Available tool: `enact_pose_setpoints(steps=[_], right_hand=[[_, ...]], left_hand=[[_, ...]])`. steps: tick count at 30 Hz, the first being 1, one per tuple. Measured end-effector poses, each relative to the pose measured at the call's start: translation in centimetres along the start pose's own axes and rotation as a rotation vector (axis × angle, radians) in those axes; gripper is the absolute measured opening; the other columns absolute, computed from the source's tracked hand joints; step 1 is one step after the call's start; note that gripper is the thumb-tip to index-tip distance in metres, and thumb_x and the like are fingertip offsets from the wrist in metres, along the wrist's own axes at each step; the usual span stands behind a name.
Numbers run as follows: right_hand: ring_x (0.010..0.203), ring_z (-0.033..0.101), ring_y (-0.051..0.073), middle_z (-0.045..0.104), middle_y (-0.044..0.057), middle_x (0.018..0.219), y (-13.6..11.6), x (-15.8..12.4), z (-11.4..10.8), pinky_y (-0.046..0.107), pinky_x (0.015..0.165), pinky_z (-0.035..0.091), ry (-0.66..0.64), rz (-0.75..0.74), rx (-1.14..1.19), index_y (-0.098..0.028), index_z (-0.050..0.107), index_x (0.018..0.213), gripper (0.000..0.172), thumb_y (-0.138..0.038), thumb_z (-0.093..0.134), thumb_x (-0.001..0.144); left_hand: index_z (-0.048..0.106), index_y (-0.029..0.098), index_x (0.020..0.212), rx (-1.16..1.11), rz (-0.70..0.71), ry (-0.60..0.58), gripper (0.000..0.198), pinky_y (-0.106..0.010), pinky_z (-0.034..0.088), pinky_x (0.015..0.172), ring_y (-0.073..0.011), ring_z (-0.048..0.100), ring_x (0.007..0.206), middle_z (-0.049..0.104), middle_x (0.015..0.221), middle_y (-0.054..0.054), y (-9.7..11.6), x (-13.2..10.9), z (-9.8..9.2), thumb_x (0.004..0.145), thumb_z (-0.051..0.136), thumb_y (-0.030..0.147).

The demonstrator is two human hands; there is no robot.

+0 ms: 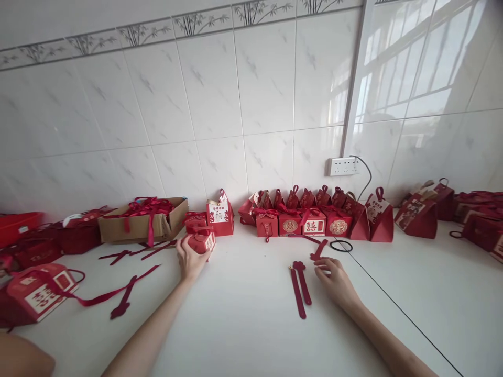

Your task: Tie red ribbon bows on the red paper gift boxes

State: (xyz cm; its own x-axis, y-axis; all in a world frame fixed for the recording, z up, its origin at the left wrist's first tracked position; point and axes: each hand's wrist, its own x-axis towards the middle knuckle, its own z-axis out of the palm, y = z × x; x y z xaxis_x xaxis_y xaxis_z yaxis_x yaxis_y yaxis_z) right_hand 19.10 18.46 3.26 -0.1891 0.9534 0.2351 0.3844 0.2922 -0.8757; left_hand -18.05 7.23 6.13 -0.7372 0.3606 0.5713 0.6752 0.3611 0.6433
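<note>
My left hand (189, 257) is closed around a small red gift box (201, 241) with a ribbon on top, set on the white counter (243, 324) near the back wall. My right hand (335, 277) rests on the counter with fingers curled loosely, its fingertips at a red ribbon strip (318, 250). Two more red ribbon strips (301, 285) lie just left of that hand. Whether the right fingers pinch anything is unclear.
A row of finished red gift boxes (310, 217) lines the wall, with more (479, 220) at the far right. A cardboard box of ribbons (142, 220) sits at left, loose ribbons (126, 293) and red boxes (35, 293) beyond. A black ring (341, 245) lies nearby; a wall socket (342, 166) above.
</note>
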Motion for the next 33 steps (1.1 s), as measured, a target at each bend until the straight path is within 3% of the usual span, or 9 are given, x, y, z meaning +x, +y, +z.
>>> enact_pose_setpoints(steps=[3, 8, 13, 17, 19, 22, 26, 29, 33], right_hand=[[0.089, 0.062, 0.022, 0.051, 0.011, 0.112, -0.5, -0.4, 0.0, 0.038, 0.076, 0.053, 0.006, -0.068, -0.01, -0.02, 0.061, 0.086, 0.026, -0.04, 0.047, 0.076], [0.084, 0.059, 0.021, 0.054, 0.011, 0.11, -3.7, -2.3, 0.0, 0.035, 0.07, 0.05, -0.079, -0.315, -0.009, -0.021, 0.059, 0.089, 0.034, -0.05, 0.042, 0.084], [0.062, 0.053, 0.016, 0.057, 0.001, 0.066, -7.5, -7.6, -1.4, 0.029, 0.06, 0.043, -0.464, -0.242, 0.06, -0.021, 0.049, 0.071, 0.047, -0.058, 0.029, 0.091], [0.055, 0.044, 0.014, 0.051, -0.001, 0.059, -8.7, -13.5, -3.3, 0.025, 0.051, 0.035, -0.42, -0.123, 0.04, -0.021, 0.044, 0.067, 0.048, -0.061, 0.031, 0.09], [0.056, 0.045, 0.014, 0.052, 0.0, 0.062, -8.7, -15.1, -4.0, 0.024, 0.051, 0.036, -0.363, -0.085, 0.042, -0.021, 0.048, 0.069, 0.046, -0.06, 0.036, 0.089], [0.059, 0.049, 0.015, 0.054, 0.001, 0.064, -8.0, -15.0, -4.5, 0.026, 0.055, 0.041, -0.216, -0.069, 0.053, -0.021, 0.05, 0.069, 0.044, -0.059, 0.04, 0.087], [0.074, 0.057, 0.018, 0.062, 0.006, 0.084, -6.8, -11.9, -3.6, 0.029, 0.064, 0.047, -0.125, -0.042, 0.147, -0.019, 0.056, 0.084, 0.041, -0.059, 0.044, 0.085], [0.08, 0.059, 0.019, 0.063, 0.007, 0.091, -6.5, -9.7, -2.4, 0.03, 0.065, 0.048, -0.241, -0.036, 0.291, -0.018, 0.059, 0.094, 0.045, -0.06, 0.045, 0.084], [0.061, 0.052, 0.013, 0.055, 0.0, 0.066, -6.8, -8.6, -0.9, 0.026, 0.055, 0.043, -0.294, 0.091, 0.5, -0.017, 0.058, 0.074, 0.048, -0.063, 0.048, 0.08]], left_hand=[[0.033, 0.021, 0.126, -0.096, 0.165, -0.135, 0.075, -0.042, 0.037, 0.106, -0.0287, 0.035, 0.131, 0.032, 0.134, -0.012, 0.4, -3.1, -1.6, 0.061, 0.071, 0.023], [0.029, 0.021, 0.13, -0.385, 0.433, -0.467, 0.076, -0.047, 0.042, 0.1, -0.0335, 0.034, 0.131, 0.029, 0.136, -0.016, 3.7, -10.7, -4.6, 0.064, 0.067, 0.028], [0.025, 0.022, 0.134, -0.58, 0.438, -0.798, 0.081, -0.044, 0.05, 0.092, -0.0352, 0.038, 0.13, 0.015, 0.147, -0.02, 7.5, -16.5, -8.3, 0.065, 0.066, 0.023], [0.027, 0.025, 0.141, -0.729, 0.246, -1.032, 0.07, -0.04, 0.047, 0.098, -0.0319, 0.027, 0.138, 0.007, 0.156, -0.011, 8.2, -18.0, -10.4, 0.077, 0.055, 0.028], [0.032, 0.024, 0.14, -0.76, 0.081, -0.95, 0.064, -0.039, 0.042, 0.104, -0.0284, 0.022, 0.141, 0.021, 0.153, -0.01, 8.2, -18.2, -10.2, 0.08, 0.051, 0.032], [0.045, 0.022, 0.126, -0.743, -0.159, -0.569, 0.048, -0.037, 0.039, 0.105, -0.025, 0.036, 0.134, 0.045, 0.138, -0.011, 8.3, -18.8, -9.4, 0.08, 0.051, 0.034], [0.051, 0.022, 0.087, -0.656, -0.269, -0.269, 0.02, -0.026, 0.047, 0.073, -0.0169, 0.059, 0.084, 0.059, 0.085, -0.002, 9.0, -20.4, -10.0, 0.081, 0.052, 0.041], [0.043, 0.022, 0.061, -0.598, -0.181, -0.529, 0.036, -0.024, 0.038, 0.054, -0.0139, 0.047, 0.056, 0.046, 0.055, 0.002, 9.7, -21.6, -11.5, 0.084, 0.045, 0.05], [0.043, 0.021, 0.057, -0.681, -0.259, -0.931, 0.046, -0.027, 0.036, 0.049, -0.0137, 0.046, 0.042, 0.051, 0.043, 0.001, 10.7, -22.1, -12.5, 0.084, 0.04, 0.059]])
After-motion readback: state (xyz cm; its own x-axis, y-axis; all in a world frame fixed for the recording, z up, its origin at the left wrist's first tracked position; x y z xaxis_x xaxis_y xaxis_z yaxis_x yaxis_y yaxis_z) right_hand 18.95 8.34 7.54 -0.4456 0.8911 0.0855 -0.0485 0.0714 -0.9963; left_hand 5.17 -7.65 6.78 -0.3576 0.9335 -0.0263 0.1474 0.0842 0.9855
